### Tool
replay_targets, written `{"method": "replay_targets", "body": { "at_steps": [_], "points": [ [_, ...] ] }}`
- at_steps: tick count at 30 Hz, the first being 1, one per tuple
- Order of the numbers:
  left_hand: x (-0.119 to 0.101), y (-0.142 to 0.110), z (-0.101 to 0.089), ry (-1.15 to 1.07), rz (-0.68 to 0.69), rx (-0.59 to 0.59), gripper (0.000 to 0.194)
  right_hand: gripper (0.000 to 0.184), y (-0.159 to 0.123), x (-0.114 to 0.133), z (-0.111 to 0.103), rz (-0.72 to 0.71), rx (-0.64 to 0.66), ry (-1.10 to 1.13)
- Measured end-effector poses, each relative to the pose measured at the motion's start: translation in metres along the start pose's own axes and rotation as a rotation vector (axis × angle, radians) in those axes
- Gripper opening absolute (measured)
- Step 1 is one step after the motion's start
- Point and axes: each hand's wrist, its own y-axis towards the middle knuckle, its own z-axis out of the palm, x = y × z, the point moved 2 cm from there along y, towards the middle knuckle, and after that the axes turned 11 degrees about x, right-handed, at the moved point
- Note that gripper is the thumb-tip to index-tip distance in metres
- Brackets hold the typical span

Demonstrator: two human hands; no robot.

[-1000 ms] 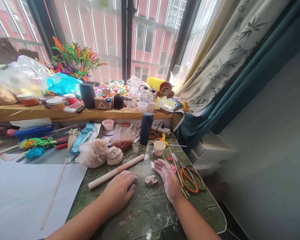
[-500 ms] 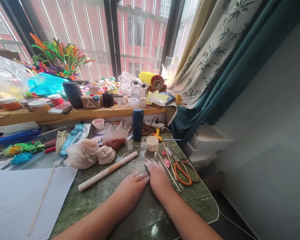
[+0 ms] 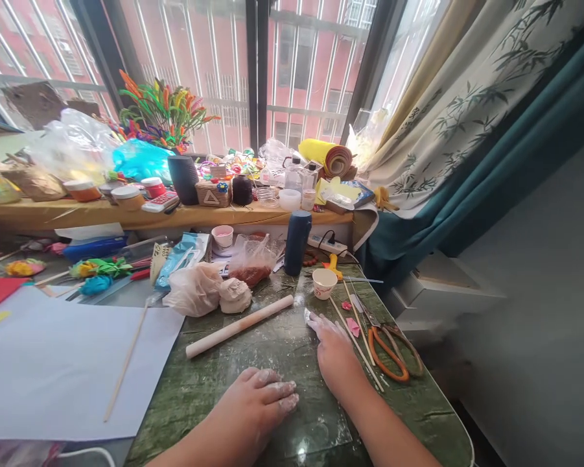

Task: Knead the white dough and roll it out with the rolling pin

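Note:
My left hand (image 3: 260,408) is open, palm down over a clear sheet (image 3: 328,425) on the green tabletop, its fingers stretched and coated with white residue. Farther forward, my right hand (image 3: 338,347) lies low over the table with its fingers extended. Its tips are whitened; whether a small white bit is stuck there I cannot tell. A pale rolling pin (image 3: 240,326) lies slantwise beyond my left hand. Right of my right hand are thin wooden sticks (image 3: 362,344), pink scraps (image 3: 352,326) and orange-handled scissors (image 3: 386,357). Ahead stands a paper cup (image 3: 324,285).
A white clay-like lump (image 3: 235,296) sits beside a plastic bag (image 3: 192,288). Behind are a dark blue cylinder (image 3: 297,243), a yellow glue gun (image 3: 334,266) and a power strip (image 3: 328,245). White paper (image 3: 68,363) covers the left side. The crowded windowsill (image 3: 39,217) runs behind.
My hands, side by side before, are now apart: the left is nearer me, the right farther forward. The view has turned left, so the scene sits farther right.

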Motion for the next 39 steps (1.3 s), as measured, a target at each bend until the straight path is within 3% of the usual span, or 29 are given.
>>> {"method": "replay_targets", "body": {
  "at_steps": [3, 8, 11, 14, 17, 24, 28, 36, 39],
  "points": [
    [0.001, -0.006, -0.001, -0.007, -0.058, -0.011, 0.030, 0.071, 0.000, 0.002, 0.002, 0.006, 0.016, -0.043],
    [-0.002, -0.019, 0.000, 0.048, -0.106, -0.172, 0.023, 0.064, 0.000, 0.005, 0.012, 0.039, 0.026, -0.116],
    [-0.006, -0.018, -0.006, 0.014, -0.100, -0.115, 0.023, 0.061, 0.000, 0.006, 0.015, 0.029, 0.034, -0.117],
    [0.001, -0.009, -0.016, -0.059, -0.134, -0.094, 0.021, 0.061, 0.000, 0.006, 0.012, 0.030, 0.056, -0.107],
    [0.021, 0.006, -0.022, -0.109, -0.189, -0.082, 0.022, 0.062, -0.001, 0.008, 0.009, 0.035, 0.083, -0.099],
    [0.064, 0.059, -0.012, -0.135, -0.239, -0.155, 0.016, 0.059, -0.001, 0.009, 0.009, 0.024, 0.056, -0.052],
    [0.064, 0.081, -0.007, -0.157, -0.295, -0.168, 0.014, 0.056, -0.001, 0.007, 0.009, 0.026, 0.036, -0.037],
    [0.055, 0.093, -0.013, -0.099, -0.353, -0.117, 0.002, 0.057, -0.001, 0.008, 0.005, 0.029, 0.021, -0.034],
    [0.058, 0.095, -0.009, -0.083, -0.351, -0.108, 0.013, 0.057, -0.002, 0.009, 0.001, 0.025, 0.021, -0.028]
  ]
}}
